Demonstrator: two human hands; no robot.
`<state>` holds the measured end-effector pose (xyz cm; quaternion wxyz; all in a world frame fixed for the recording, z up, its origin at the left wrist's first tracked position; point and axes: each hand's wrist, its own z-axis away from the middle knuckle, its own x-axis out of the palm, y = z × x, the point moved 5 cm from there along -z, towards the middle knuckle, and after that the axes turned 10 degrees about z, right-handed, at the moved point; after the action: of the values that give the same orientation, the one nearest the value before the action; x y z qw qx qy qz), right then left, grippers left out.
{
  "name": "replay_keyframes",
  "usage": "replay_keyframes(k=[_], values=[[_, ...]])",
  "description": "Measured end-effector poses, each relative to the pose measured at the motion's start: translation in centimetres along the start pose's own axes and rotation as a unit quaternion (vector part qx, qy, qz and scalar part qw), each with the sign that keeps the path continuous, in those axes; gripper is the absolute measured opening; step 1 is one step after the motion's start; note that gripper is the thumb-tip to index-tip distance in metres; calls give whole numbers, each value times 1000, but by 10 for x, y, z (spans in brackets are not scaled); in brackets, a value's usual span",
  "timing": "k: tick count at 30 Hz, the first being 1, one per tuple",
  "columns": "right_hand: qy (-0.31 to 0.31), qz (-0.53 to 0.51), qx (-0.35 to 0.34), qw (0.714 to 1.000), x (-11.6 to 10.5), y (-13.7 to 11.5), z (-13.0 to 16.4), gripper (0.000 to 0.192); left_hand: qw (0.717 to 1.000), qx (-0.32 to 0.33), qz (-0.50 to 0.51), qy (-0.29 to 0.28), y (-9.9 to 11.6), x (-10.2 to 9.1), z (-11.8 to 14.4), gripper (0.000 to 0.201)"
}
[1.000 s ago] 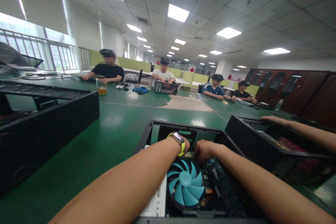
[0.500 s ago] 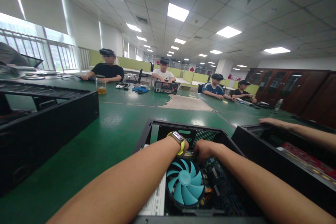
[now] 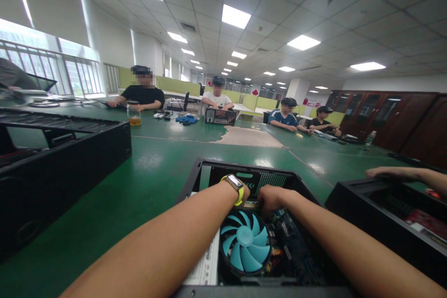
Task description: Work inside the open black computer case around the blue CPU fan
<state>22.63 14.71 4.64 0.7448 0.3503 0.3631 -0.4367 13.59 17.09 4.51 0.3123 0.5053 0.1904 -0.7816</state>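
Note:
An open black computer case (image 3: 202,174) lies on the green table (image 3: 139,186) right in front of me. Inside it sit a teal cooling fan (image 3: 245,247) and a dark circuit board (image 3: 300,260). Both my hands reach down into the far end of the case, just past the fan. My left hand (image 3: 246,194), with a yellow-strapped watch (image 3: 234,185) on the wrist, is mostly hidden behind the wrist. My right hand (image 3: 270,198) is curled with its fingers down among the parts. What either hand holds is hidden.
A second black case (image 3: 384,223) stands at the right with another person's hand (image 3: 387,173) on its far rim. A long black case (image 3: 63,163) lies at the left. Several seated people work at the far side, near a glass jar (image 3: 134,114) and another case (image 3: 220,116).
The black case at the right has slid further right and down, and the other person's hand has gone with it. My own hands have stayed in place.

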Motion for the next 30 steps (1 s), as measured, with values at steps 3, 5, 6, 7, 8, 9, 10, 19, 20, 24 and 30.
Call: replay_keyframes(k=[3, 5, 6, 7, 8, 9, 10, 19, 20, 24, 30], values=[[3, 2, 1, 1000, 0, 0, 0, 41, 1000, -5, -6, -15, 2, -3, 7, 25], [9, 6, 1, 1000, 0, 0, -1, 42, 1000, -5, -3, -19, 2, -7, 11, 27], [12, 7, 1, 1000, -1, 0, -1, 42, 1000, -4, -1, -21, 2, -8, 12, 29], [13, 7, 0, 1000, -1, 0, -2, 43, 1000, -4, 2, -23, 2, -9, 14, 31], [14, 6, -1, 1000, -1, 0, -2, 44, 1000, -4, 5, -25, 2, -10, 15, 33], [14, 5, -3, 1000, -1, 0, -1, 45, 1000, -4, 8, -27, 2, -11, 16, 35], [15, 3, -5, 1000, -2, 0, -1, 46, 1000, -5, 11, -29, 3, -12, 17, 37], [-8, -30, -23, 999, 0, 9, -2, 54, 995, 80, 67, 4, 14, -48, 66, 41], [-6, -37, -25, 999, -4, 10, 0, 54, 987, 118, 106, 39, 15, -58, 81, 43], [92, -71, -38, 993, -43, -1, 45, 43, 874, 209, 294, 327, -17, -78, 165, 47], [460, -14, -92, 883, -26, -85, 158, 30, 789, 104, 439, 416, -117, 67, 241, 94]])
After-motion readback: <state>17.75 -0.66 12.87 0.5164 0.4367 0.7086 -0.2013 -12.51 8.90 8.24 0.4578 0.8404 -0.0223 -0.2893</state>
